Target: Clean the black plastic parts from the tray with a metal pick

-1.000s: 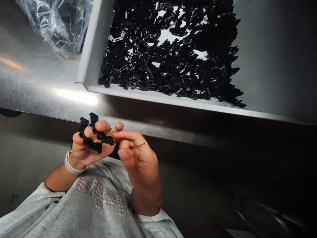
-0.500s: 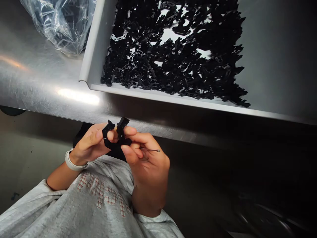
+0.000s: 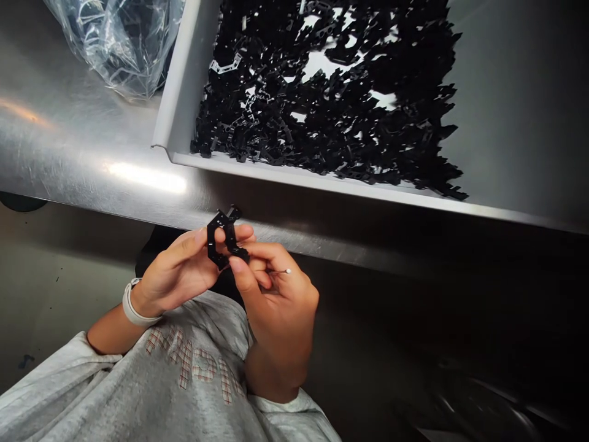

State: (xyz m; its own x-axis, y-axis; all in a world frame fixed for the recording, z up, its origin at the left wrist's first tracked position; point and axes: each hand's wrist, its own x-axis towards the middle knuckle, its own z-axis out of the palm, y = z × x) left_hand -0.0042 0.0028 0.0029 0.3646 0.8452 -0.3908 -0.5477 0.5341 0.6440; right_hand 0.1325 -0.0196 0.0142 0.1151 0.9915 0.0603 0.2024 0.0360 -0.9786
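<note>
Both hands meet just below the steel table edge, over my grey sweatshirt. My left hand [image 3: 177, 276], with a white wristband, pinches a small black plastic bracket [image 3: 224, 239] between thumb and fingers. My right hand [image 3: 276, 301] is closed too; its thumb and forefinger grip the same bracket from the right, and a thin metal pin [image 3: 280, 272] sticks out between its fingers. A grey tray [image 3: 294, 175] above holds a heap of similar black plastic parts [image 3: 331, 98].
A crumpled clear plastic bag [image 3: 115, 43] lies on the steel table [image 3: 83, 159] at the upper left, beside the tray's left wall. The right part of the tray [image 3: 519, 110] is bare. Dark floor lies below the table edge.
The left hand turned the black bracket from lying across its fingers to a pinch. The right hand moved in and took hold of it, and both hands rose slightly toward the table edge.
</note>
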